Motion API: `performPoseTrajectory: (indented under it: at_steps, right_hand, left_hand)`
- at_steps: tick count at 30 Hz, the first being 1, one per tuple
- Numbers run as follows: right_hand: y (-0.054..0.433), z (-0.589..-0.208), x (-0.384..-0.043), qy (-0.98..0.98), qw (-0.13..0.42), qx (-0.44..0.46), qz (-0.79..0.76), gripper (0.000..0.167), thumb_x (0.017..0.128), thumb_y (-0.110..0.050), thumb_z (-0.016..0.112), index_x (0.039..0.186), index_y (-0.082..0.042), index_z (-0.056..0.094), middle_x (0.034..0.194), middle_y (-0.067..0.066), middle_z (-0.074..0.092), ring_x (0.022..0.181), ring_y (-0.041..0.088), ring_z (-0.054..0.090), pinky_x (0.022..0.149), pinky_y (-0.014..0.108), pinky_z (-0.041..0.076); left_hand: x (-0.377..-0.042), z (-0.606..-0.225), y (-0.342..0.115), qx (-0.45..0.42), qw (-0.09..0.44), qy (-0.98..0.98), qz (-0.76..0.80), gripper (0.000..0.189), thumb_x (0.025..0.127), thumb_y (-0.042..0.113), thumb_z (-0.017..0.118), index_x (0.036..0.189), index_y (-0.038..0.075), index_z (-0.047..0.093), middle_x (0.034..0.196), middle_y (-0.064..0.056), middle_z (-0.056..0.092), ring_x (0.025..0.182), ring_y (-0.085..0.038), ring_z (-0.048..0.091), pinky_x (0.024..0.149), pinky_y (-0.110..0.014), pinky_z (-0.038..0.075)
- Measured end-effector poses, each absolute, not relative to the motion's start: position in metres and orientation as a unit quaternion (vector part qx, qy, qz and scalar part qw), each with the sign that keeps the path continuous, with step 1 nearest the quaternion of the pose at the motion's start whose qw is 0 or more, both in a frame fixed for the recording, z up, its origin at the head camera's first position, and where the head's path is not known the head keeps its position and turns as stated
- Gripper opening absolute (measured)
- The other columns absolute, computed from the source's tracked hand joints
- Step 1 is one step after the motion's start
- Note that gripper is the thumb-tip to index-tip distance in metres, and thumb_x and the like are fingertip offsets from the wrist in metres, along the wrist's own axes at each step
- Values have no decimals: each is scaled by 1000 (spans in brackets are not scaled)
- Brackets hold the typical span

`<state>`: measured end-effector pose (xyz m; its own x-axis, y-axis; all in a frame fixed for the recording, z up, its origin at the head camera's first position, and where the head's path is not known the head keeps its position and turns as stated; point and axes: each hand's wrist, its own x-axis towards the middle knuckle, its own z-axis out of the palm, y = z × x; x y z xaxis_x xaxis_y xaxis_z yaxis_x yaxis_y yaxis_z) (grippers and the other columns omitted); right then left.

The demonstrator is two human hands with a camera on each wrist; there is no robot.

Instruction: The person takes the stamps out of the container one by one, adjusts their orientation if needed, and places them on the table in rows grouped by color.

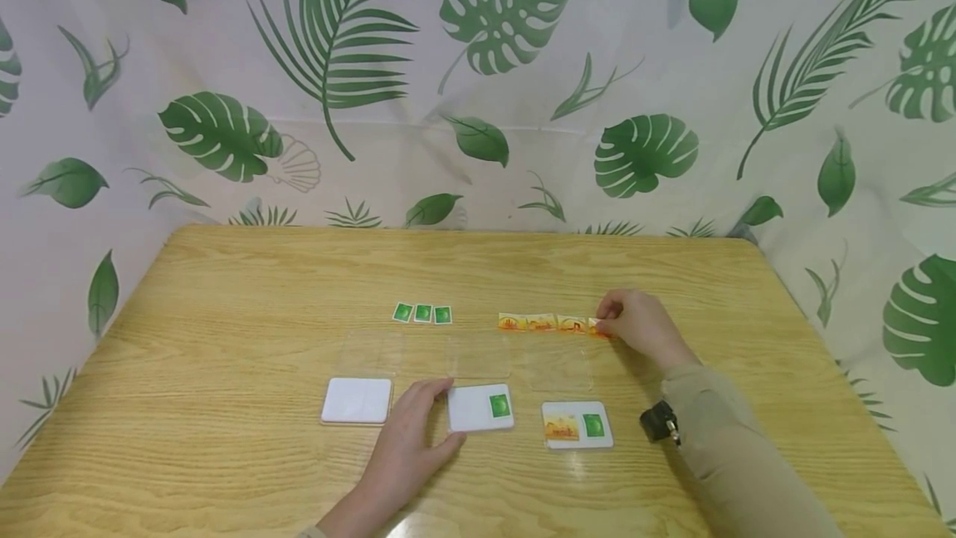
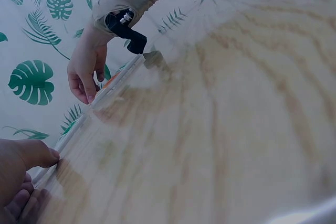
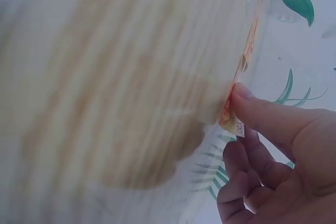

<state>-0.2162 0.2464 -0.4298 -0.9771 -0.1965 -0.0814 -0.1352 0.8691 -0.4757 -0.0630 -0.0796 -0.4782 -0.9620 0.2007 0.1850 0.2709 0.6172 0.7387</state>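
Observation:
In the head view, a row of orange-and-yellow stamps (image 1: 541, 322) lies on the table. At its right end my right hand (image 1: 641, 324) pinches one orange stamp (image 3: 229, 113) between thumb and fingers. One edge of that stamp shows "120" in the right wrist view. My left hand (image 1: 411, 438) holds the left side of the middle white card (image 1: 469, 409), thumb at the lower edge and index finger at the upper corner. A green stamp (image 1: 499, 405) sits on that card's right half. The right white card (image 1: 602, 442) bears an orange stamp (image 1: 561, 427) and a green stamp (image 1: 593, 425).
A plain white card (image 1: 357, 400) lies left of my left hand. Three green stamps (image 1: 422, 313) lie farther back. Between stamps and cards are clear, faint-edged rectangular pieces (image 1: 557, 365). The wooden table (image 1: 224, 297) meets a leaf-patterned cloth (image 1: 523, 148) behind.

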Motion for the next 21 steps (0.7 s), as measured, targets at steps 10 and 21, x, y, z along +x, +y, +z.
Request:
performPoseTrajectory:
  at_steps: [10, 21]
  right_hand:
    - [247, -430, -216, 964, 59, -87, -243, 8, 84, -10, 73, 84, -6, 66, 77, 4, 59, 73, 22, 51, 66, 34, 42]
    - [247, -430, -216, 963, 61, -98, -243, 7, 85, -10, 72, 84, -5, 67, 77, 4, 61, 74, 21, 52, 67, 36, 43]
  left_hand:
    - [-63, -478, -80, -132, 39, -896, -422, 61, 78, 16, 79, 131, 6, 49, 124, -3, 55, 116, -21, 51, 100, -42, 43]
    - [-63, -478, -80, -131, 32, -897, -422, 61, 79, 16, 78, 132, 6, 49, 125, -4, 55, 117, -22, 50, 100, -43, 43]
